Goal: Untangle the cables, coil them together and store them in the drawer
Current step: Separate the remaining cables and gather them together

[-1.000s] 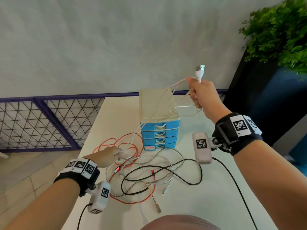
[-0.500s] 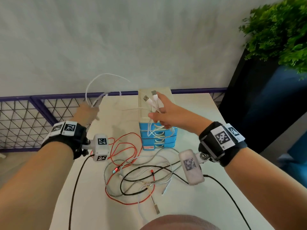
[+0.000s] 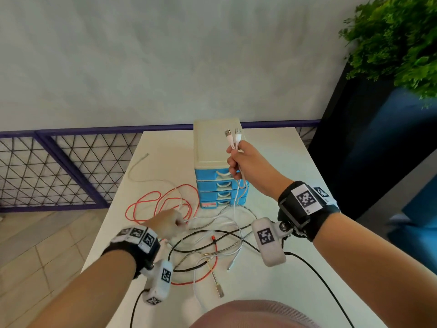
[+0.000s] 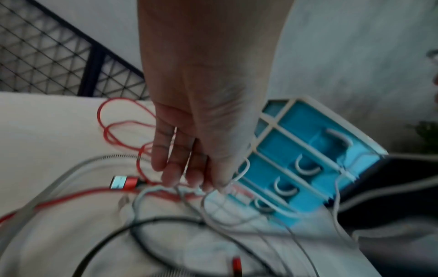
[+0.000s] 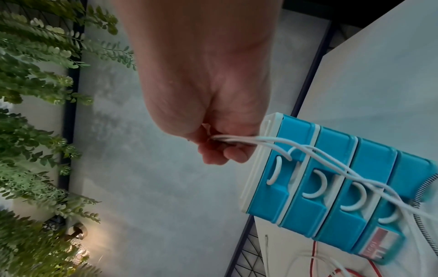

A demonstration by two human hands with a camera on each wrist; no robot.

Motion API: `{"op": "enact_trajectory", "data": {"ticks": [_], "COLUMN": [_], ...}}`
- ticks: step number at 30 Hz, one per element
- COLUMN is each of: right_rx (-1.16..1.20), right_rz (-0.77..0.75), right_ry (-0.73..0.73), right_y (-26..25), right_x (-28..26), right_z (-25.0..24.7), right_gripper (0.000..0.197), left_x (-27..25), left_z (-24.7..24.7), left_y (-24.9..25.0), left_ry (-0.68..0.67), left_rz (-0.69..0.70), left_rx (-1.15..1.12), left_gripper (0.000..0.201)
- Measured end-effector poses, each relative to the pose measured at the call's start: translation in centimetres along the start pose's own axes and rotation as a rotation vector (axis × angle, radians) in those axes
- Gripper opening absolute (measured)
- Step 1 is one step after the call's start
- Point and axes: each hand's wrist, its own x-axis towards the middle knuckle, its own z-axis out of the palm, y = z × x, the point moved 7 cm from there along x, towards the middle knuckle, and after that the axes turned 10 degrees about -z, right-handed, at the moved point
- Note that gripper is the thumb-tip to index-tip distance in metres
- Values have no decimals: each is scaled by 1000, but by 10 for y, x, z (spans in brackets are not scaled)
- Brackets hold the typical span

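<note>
Nearest on the white table [image 3: 295, 292], a tangle is spread: a black cable [image 3: 189, 233], a braided cable [image 3: 208, 253], a red cable [image 3: 151, 197] and a white cable [image 3: 236, 204], all crossing one another. Just beyond, at the left, the left hand [image 3: 169, 223] is lowered into the pile; a strand of the white cable appears to be pinched there, though the left wrist view is too blurred for the grip to be confirmed. Further back, the right hand [image 3: 248, 166] is raised and clenched round the white cable below its two plugs [image 3: 233, 136], in front of the blue drawer unit [image 3: 221, 185], whose four drawers are all closed.

If the white cable is pulled upward while it is looped under the others, the knot may be tightened, or the pile dragged toward the table edge; a snag on a drawer handle is also possible, since the strands hang across the drawer fronts.

That draping over the handles is shown clearly only in the right wrist view; the red cable's metal plug [image 4: 123, 182] beside the left fingertips [image 4: 170, 178] is shown only in the left wrist view.
</note>
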Motion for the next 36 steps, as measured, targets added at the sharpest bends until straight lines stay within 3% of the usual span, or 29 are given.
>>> {"op": "enact_trajectory", "data": {"ticks": [2, 4, 10, 14, 19, 23, 26, 31, 34, 36], "right_rx": [22, 46, 121, -41, -257, -326, -240, 149, 504, 608], "right_rz": [4, 16, 84, 117, 75, 43, 65, 97, 82, 54], "right_ry": [20, 31, 29, 11, 57, 134, 167, 108, 19, -56], "right_y": [1, 2, 6, 13, 14, 11, 13, 14, 9, 2], "right_x": [-1, -3, -12, -13, -12, -8, -7, -11, -14, -14], "right_z": [-1, -1, -2, -7, -19, -34, -43, -37, -22, -10], "right_gripper": [14, 12, 7, 18, 31, 32, 34, 30, 35, 40], "left_x": [-9, -14, -18, -30, -52, -74, -86, -97, -95, -90], "left_z": [35, 63, 96, 72, 17, -51, -88, -123, -116, -107], "left_y": [8, 12, 12, 35, 77, 118, 137, 155, 159, 164], "left_ry": [-170, -245, -154, -152, -446, -288, -202, -64, 44, 63], "left_rz": [53, 111, 164, 205, 162, 275, 383, 444, 424, 416], "left_rx": [23, 116, 336, 437, 512, 507, 260, -673, -803, -828], "left_gripper": [11, 6, 14, 22, 23, 30, 25, 24, 21, 19]}}
